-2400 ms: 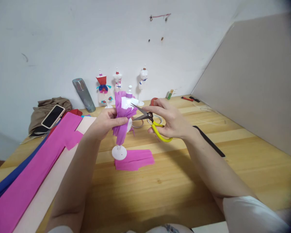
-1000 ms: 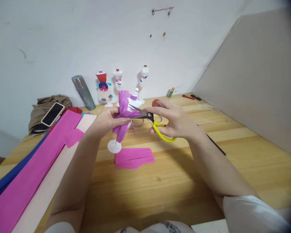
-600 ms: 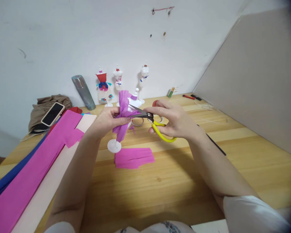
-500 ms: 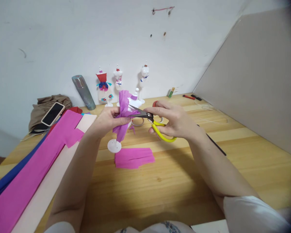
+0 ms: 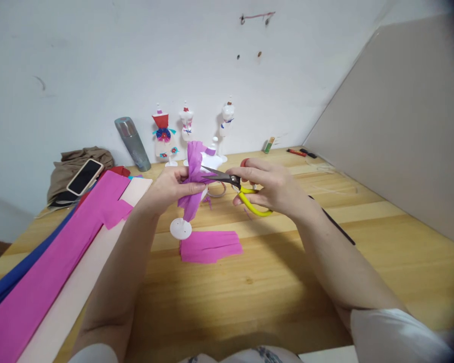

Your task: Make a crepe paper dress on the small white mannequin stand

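My left hand [image 5: 170, 189] pinches purple crepe paper [image 5: 194, 174] wrapped around a small white mannequin [image 5: 211, 160], which is tilted above the table with its round base [image 5: 180, 229] toward me. Yellow-handled scissors [image 5: 254, 204] are in my right hand [image 5: 274, 189], fingers through the loops. Their dark blades are slightly apart and lie against the right side of the purple paper. Beneath them a pleated pink paper piece [image 5: 212, 246] lies flat on the wooden table [image 5: 249, 302].
Three decorated mannequins [image 5: 161, 121] stand by the wall, beside a grey bottle [image 5: 132, 143]. At left are a phone [image 5: 85, 177] on brown cloth [image 5: 62, 169] and long pink paper strips [image 5: 60, 262]. A glue stick [image 5: 269, 145] and a black stick [image 5: 333, 222] are on the right.
The scissor blades have closed a little, and the yellow handles have come closer together. The whole view has shifted slightly; my left hand still holds the paper.
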`<state>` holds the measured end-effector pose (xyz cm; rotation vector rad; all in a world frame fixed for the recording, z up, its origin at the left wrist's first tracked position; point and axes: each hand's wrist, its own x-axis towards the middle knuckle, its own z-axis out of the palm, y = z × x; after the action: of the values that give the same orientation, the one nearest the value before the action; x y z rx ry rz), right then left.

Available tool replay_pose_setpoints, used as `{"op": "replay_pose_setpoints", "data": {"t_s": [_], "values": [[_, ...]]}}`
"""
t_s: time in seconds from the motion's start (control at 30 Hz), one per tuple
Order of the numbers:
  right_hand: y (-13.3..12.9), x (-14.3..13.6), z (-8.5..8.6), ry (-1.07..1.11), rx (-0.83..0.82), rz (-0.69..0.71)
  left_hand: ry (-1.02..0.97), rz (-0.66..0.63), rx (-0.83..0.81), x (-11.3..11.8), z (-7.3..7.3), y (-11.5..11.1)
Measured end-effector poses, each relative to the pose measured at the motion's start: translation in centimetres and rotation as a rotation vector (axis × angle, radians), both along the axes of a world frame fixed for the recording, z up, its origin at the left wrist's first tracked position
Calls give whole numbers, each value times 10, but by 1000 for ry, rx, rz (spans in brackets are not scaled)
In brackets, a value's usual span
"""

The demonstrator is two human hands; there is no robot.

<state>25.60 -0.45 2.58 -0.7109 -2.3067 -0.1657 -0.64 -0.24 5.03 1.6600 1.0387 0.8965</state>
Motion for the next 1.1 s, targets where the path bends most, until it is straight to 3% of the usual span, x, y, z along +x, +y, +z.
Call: {"op": "replay_pose_setpoints", "data": {"t_s": [0.77, 1.1], "values": [[-2, -5, -6, 107, -100, 10, -57, -6, -14, 0, -4, 4], [-6, -13, -1, 124, -45, 10, -47, 36, -4, -1, -5, 3]]}}
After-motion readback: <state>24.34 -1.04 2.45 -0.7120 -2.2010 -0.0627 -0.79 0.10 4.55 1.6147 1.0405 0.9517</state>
